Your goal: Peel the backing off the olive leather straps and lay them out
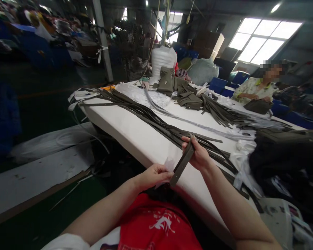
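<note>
My right hand (pixel 199 155) is closed around a folded grey-olive strap (pixel 183 164) with small holes near its lower end. That strap slants down and left from my fingers, its end beside my left fingertips. My left hand (pixel 156 176) pinches a thin piece of translucent plastic (pixel 169 164) at the table's near edge. Whether my left fingers also touch the strap end is hard to see. Beyond both hands, a long bundle of dark straps (pixel 156 119) runs diagonally across the white table (pixel 130 133).
Grey-olive bags (pixel 189 99) and more straps (pixel 219 111) lie farther back. A stack of white foam (pixel 163 64) stands behind them. Across the table at right, another person (pixel 259 90) handles a dark bag. White boards (pixel 41 184) lie on the floor at left.
</note>
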Demonstrator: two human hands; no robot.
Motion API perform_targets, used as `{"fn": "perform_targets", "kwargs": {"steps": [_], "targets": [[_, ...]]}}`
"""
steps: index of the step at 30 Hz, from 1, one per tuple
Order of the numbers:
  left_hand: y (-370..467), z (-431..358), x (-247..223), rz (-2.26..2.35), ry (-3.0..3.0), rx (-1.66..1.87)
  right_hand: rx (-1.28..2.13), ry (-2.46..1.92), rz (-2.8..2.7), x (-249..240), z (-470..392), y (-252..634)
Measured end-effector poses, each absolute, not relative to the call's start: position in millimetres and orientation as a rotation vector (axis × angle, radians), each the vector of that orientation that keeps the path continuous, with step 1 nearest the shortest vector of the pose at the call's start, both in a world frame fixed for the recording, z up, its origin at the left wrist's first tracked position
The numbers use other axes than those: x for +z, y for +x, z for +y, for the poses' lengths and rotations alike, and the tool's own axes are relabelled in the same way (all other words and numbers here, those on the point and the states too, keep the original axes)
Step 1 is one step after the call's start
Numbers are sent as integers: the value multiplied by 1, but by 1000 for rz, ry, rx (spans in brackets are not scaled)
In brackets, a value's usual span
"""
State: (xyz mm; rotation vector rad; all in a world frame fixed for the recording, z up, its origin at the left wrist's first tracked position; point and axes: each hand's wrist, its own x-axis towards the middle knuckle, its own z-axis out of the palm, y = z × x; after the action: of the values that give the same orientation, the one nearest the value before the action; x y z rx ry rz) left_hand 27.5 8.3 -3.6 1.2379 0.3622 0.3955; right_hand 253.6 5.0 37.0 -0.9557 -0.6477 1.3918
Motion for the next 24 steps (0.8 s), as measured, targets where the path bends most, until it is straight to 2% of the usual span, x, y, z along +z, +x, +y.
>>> {"fn": "perform_targets", "kwargs": {"steps": [3,5,12,18,24], "targets": [[28,-2,-9,255,1247,247,1250,-965,-611,32,8,273],[30,-7,-13,245,1295,273,1251,-977,-603,30,5,290],[39,0,-25,443,1421,408,1651,-1087,-715,18,-39,289],[44,4,-25,634,1407,481,1282,-1084,-702,9,-57,276],[42,2,-13,572,1647,482,1302,-1419,-1023,8,-71,244]]}}
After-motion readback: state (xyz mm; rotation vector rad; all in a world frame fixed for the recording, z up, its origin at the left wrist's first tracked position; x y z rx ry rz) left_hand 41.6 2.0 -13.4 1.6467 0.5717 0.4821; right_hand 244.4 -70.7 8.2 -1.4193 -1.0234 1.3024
